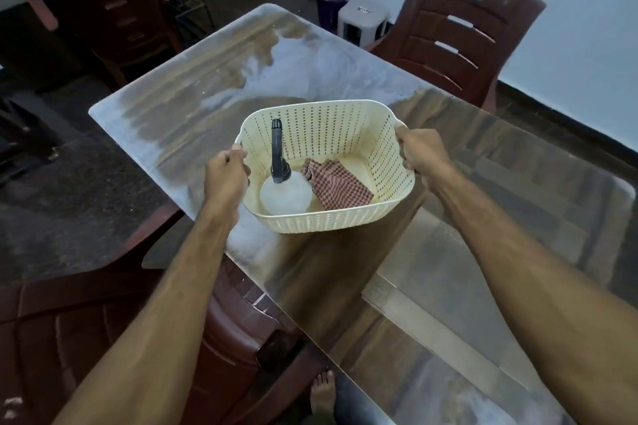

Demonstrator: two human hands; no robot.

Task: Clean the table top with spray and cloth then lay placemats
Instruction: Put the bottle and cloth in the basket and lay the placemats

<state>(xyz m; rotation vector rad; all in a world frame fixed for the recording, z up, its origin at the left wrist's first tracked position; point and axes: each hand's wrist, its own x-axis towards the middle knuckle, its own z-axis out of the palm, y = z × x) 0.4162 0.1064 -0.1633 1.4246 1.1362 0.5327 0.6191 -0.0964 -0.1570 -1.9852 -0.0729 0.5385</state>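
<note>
A cream perforated basket (338, 134) is over the near left part of the glass table top (214, 86). My left hand (226, 179) grips its left rim and my right hand (419, 153) grips its right rim. Inside stands a white spray bottle (284, 197) with a black nozzle, upright at the basket's left. Beside the bottle lies a folded red checked cloth (336, 186). Whether the basket rests on the table or hangs just above it, I cannot tell. A pale placemat (445, 272) lies on the table's near right part.
The far half of the table top looks dusty white. Dark red plastic chairs stand at the far right (459, 28) and near left (103, 328). A dark wooden drawer unit (103, 0), a bin (331, 0) and a small stool (362, 22) are beyond the table.
</note>
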